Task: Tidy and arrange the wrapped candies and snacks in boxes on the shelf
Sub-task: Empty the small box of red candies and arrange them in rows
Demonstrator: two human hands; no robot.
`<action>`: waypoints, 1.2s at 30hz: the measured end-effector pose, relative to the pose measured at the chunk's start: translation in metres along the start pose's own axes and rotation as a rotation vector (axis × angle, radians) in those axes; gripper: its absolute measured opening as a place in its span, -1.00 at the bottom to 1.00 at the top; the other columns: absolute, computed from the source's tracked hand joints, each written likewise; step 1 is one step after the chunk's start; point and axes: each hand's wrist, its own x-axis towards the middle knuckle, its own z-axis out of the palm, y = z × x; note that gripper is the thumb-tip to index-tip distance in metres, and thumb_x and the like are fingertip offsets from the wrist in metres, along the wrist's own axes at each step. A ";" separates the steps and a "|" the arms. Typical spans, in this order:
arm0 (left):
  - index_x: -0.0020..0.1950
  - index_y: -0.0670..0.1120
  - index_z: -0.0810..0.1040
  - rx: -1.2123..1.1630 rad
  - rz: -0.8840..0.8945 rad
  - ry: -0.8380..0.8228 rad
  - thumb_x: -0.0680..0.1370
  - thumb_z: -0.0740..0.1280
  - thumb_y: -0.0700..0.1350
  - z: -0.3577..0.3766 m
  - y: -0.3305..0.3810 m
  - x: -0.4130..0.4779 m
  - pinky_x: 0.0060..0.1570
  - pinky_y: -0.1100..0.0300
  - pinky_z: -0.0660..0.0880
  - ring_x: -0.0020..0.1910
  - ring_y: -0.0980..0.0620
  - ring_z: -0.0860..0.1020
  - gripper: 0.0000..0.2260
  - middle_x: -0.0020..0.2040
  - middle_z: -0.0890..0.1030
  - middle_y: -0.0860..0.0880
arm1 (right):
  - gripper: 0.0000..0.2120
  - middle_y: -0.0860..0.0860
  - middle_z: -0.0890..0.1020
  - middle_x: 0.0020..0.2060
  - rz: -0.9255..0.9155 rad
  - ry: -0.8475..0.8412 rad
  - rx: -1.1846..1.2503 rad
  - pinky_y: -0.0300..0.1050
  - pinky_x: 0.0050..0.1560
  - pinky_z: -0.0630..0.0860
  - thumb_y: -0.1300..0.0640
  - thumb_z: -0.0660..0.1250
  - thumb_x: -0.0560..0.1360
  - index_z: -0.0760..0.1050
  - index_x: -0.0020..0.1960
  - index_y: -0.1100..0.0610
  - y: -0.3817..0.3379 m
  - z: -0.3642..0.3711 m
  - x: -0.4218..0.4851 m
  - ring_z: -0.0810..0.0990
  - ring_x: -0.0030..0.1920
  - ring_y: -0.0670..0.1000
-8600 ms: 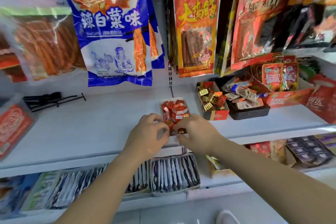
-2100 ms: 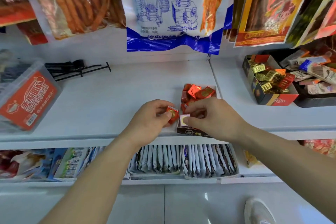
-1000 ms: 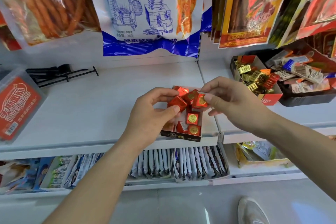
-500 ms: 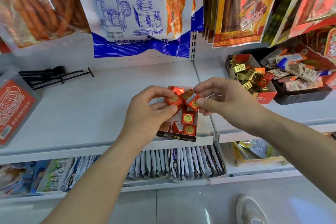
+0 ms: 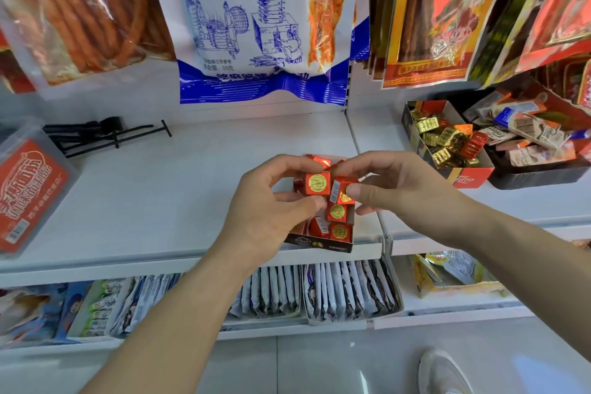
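Observation:
A small dark candy box (image 5: 319, 241) sits at the front edge of the white shelf (image 5: 179, 201), holding several red foil cubes with gold seals. My left hand (image 5: 271, 205) pinches one red cube candy (image 5: 317, 183) above the box, gold seal facing me. My right hand (image 5: 396, 192) pinches a second red cube (image 5: 342, 190) right beside it, tilted, with a barcode side showing. Both cubes hover just over the box's middle. Two sealed cubes (image 5: 337, 221) stand in a neat column at the box's front right.
To the right stand a red box of gold and red wrapped candies (image 5: 447, 144) and a black tray of bars (image 5: 537, 153). Left are a clear tub with a red label (image 5: 28, 192) and black hooks (image 5: 96, 134). Snack bags (image 5: 265, 22) hang overhead; sachet boxes (image 5: 348, 291) fill the lower shelf.
Both hands have turned their cubes and brought them closer together above the box; the left cube's gold seal now faces me. The view has shifted slightly.

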 end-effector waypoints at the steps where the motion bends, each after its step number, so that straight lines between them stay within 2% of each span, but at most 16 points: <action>1: 0.02 0.08 0.63 -0.007 0.001 -0.008 0.43 0.50 -0.35 0.000 0.001 0.000 -0.09 0.06 0.66 -0.07 0.01 0.71 -0.65 0.05 0.67 0.11 | -0.82 0.12 0.68 0.03 0.004 0.002 -0.004 -0.01 -0.04 0.67 0.28 0.39 0.52 0.65 0.08 0.11 0.001 0.000 0.000 0.68 -0.01 0.13; 4: -0.02 0.08 0.65 -0.030 0.004 0.000 0.45 0.49 -0.31 0.000 0.001 -0.001 -0.06 0.02 0.66 -0.05 0.00 0.70 -0.72 0.03 0.68 0.10 | -0.82 0.15 0.66 0.07 0.009 0.006 -0.009 0.05 -0.03 0.68 0.27 0.40 0.52 0.65 0.09 0.11 0.002 -0.001 0.001 0.68 0.00 0.16; 6: -0.08 0.09 0.64 -0.015 0.008 0.024 0.48 0.48 -0.27 -0.001 0.001 0.000 -0.06 -0.02 0.66 -0.03 0.00 0.70 -0.76 0.03 0.68 0.12 | -0.82 0.12 0.67 0.07 0.009 0.009 -0.001 -0.01 -0.05 0.68 0.28 0.39 0.52 0.65 0.08 0.11 0.002 -0.001 0.001 0.69 -0.01 0.12; 8: -0.03 0.09 0.59 -0.013 0.013 0.040 0.48 0.47 -0.27 -0.001 0.000 0.001 -0.08 0.01 0.66 -0.01 0.02 0.69 -0.74 0.03 0.67 0.14 | -0.82 0.11 0.68 0.05 0.008 0.013 0.005 -0.06 -0.05 0.67 0.30 0.38 0.52 0.65 0.08 0.12 0.002 -0.001 0.001 0.69 0.00 0.10; 13: 0.10 0.17 0.63 0.003 0.033 0.034 0.53 0.42 -0.27 0.000 -0.001 0.000 -0.05 0.00 0.66 0.02 0.01 0.68 -0.67 0.02 0.64 0.20 | -0.81 0.19 0.66 0.03 0.005 0.014 0.066 0.05 0.03 0.67 0.31 0.41 0.48 0.63 0.10 0.20 0.005 -0.002 0.003 0.70 0.01 0.14; 16: 0.07 0.18 0.67 -0.004 0.025 0.028 0.53 0.42 -0.26 0.002 -0.002 0.000 -0.04 0.07 0.65 0.01 0.01 0.69 -0.68 0.02 0.66 0.18 | -0.77 0.22 0.67 -0.01 0.002 0.027 0.095 0.04 0.00 0.67 0.26 0.45 0.42 0.62 0.08 0.23 0.005 -0.001 0.004 0.71 0.00 0.17; 20: 0.02 0.13 0.67 0.010 0.024 0.011 0.49 0.46 -0.22 0.000 -0.001 0.000 -0.18 0.27 0.60 -0.03 0.14 0.67 -0.75 -0.04 0.71 0.15 | -0.75 0.25 0.65 0.01 -0.016 0.067 0.093 0.05 -0.05 0.68 0.19 0.46 0.39 0.61 0.06 0.20 0.004 0.000 0.005 0.70 -0.01 0.20; 22: 0.03 0.09 0.67 -0.016 0.006 0.018 0.47 0.47 -0.21 -0.001 -0.003 0.001 -0.16 0.22 0.60 -0.01 0.09 0.68 -0.78 -0.04 0.73 0.09 | -0.75 0.25 0.65 0.02 -0.019 0.090 0.095 0.02 -0.08 0.69 0.16 0.47 0.37 0.61 0.03 0.18 0.004 0.000 0.006 0.69 0.00 0.22; 26: 0.09 0.08 0.64 0.006 0.008 0.019 0.48 0.47 -0.22 0.000 -0.005 0.001 0.05 -0.04 0.62 0.03 -0.01 0.69 -0.74 0.00 0.72 0.07 | -0.78 0.22 0.65 0.03 -0.016 0.097 0.074 -0.01 -0.10 0.69 0.18 0.47 0.41 0.62 0.04 0.18 0.005 0.002 0.008 0.69 -0.02 0.19; 30: 0.08 0.12 0.63 0.022 0.023 0.012 0.49 0.45 -0.26 0.000 -0.004 0.001 0.04 -0.03 0.63 0.02 0.01 0.69 -0.70 -0.01 0.71 0.09 | -0.80 0.16 0.67 0.02 0.017 0.081 0.071 0.02 -0.07 0.68 0.21 0.47 0.45 0.62 0.08 0.17 0.005 0.004 0.011 0.70 -0.01 0.17; 33: 0.10 0.07 0.63 0.007 0.014 0.005 0.50 0.44 -0.29 -0.002 -0.005 0.000 0.00 0.03 0.65 -0.02 0.04 0.70 -0.70 -0.01 0.71 0.08 | -0.71 0.11 0.72 -0.01 0.068 0.037 0.098 0.12 0.03 0.66 0.15 0.47 0.42 0.61 0.13 0.15 0.004 0.005 0.012 0.71 0.00 0.15; 36: 0.16 0.00 0.62 -0.021 -0.003 -0.016 0.52 0.41 -0.32 -0.006 -0.004 0.000 -0.02 0.09 0.65 -0.04 0.03 0.71 -0.70 0.01 0.72 0.04 | -0.62 0.13 0.73 -0.03 0.091 0.010 0.119 0.08 0.05 0.66 0.08 0.48 0.35 0.60 0.14 0.16 0.002 0.008 0.014 0.72 -0.01 0.13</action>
